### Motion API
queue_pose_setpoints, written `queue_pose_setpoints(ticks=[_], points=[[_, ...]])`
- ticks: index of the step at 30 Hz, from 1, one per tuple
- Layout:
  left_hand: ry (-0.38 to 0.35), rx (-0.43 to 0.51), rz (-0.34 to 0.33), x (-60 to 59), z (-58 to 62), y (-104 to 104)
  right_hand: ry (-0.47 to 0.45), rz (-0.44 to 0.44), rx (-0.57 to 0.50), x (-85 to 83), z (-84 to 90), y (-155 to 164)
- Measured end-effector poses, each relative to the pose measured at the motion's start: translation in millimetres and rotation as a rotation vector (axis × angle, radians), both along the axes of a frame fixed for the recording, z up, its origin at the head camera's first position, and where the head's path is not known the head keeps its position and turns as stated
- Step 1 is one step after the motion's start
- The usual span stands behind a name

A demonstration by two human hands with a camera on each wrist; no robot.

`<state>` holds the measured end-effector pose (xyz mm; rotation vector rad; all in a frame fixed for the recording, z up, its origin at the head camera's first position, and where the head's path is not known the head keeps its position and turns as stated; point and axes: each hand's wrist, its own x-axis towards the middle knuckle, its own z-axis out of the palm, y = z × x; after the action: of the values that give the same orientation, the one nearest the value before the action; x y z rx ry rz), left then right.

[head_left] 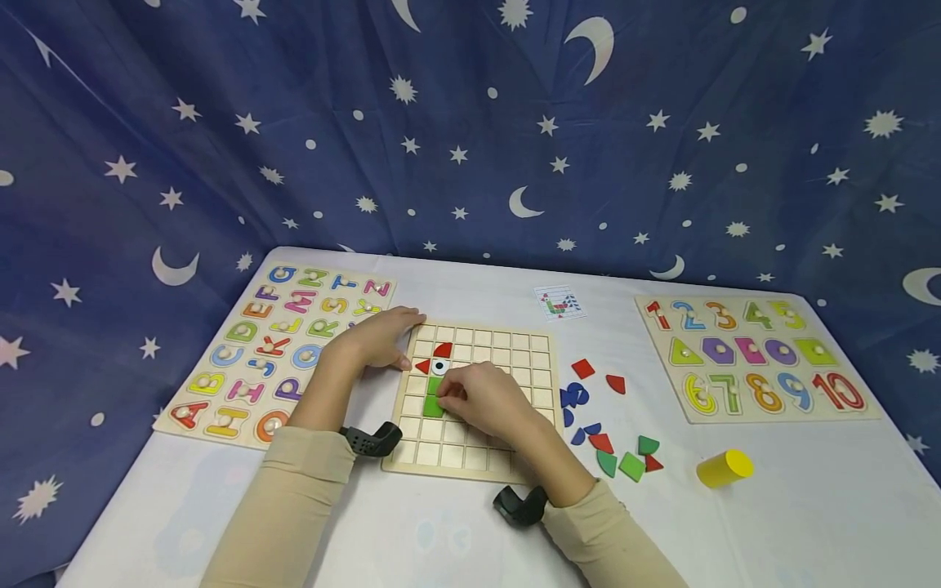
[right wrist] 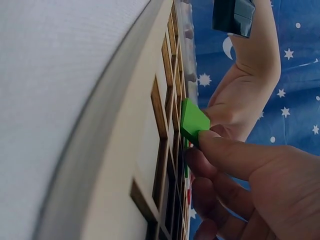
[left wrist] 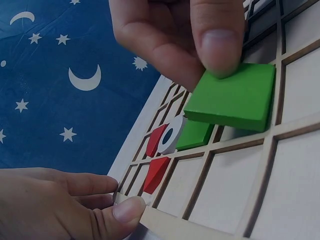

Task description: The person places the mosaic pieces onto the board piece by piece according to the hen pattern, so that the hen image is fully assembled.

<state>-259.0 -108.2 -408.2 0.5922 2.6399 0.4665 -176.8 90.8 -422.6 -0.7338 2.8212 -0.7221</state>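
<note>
Under right-hand fingertips (left wrist: 220, 45): tilted green square (left wrist: 235, 97).

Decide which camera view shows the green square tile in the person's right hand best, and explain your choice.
The left wrist view: the green square tile fills the frame, tilted over a cell of the grid board, pinched by the right hand. The right wrist view shows it nearly edge-on. In the head view that hand hides most of it.
</note>
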Motion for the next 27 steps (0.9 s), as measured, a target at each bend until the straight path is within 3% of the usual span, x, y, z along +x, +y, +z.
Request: queue_pose_setpoints(ticks=[14,27], points=[[0.001,-0.006,-0.003,-1.4,-2.6,-0.2,0.05,0.003,0.12,1.1,-4.2,-1.8],[0.002,0.004,-0.003,-0.6,-1.1,0.1,0.073,0.006,0.151,0.8,-4.4,-2.0]])
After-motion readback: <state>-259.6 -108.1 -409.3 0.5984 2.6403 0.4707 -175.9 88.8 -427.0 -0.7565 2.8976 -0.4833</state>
